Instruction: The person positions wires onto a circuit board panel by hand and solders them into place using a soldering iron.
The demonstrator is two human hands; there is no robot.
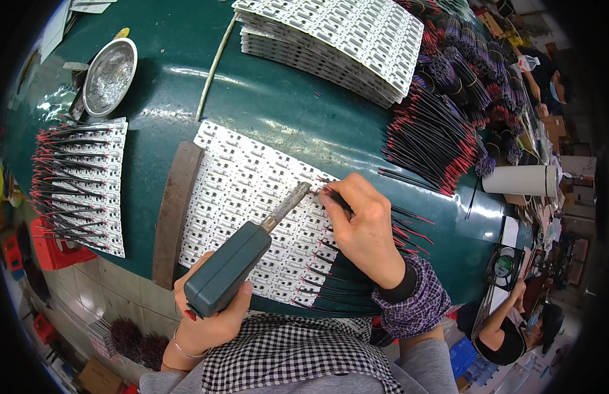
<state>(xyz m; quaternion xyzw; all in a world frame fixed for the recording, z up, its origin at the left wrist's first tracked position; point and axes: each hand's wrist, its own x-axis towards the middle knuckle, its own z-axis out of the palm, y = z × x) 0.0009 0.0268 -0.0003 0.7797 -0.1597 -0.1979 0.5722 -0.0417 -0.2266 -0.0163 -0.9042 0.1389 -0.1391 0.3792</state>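
The left hand (209, 331) has its fingers wrapped around a dark green, box-shaped tool with a long metal tip (229, 269). The tip points up and to the right, over a big white sheet with rows of small dark and grey parts (252, 190). The right hand (367, 226) has its thumb and first finger pinched together on thin black wires with red ends (339, 199), at the right side of the sheet. The tool's tip is close to the wire ends, but I cannot tell if they touch

The sheet lies flat on a shiny green table (163, 98). More black wires stick out along its lower right edge. A long brown bar (176, 217) sits along its left edge. Farther left is another white sheet with many black and red wires across it (114, 190). A round silver metal bowl (111, 77) is above that one. A tall stack of white sheets (337, 43) is at the top, and a big pile of black wires with red ends (429, 141) is beside it
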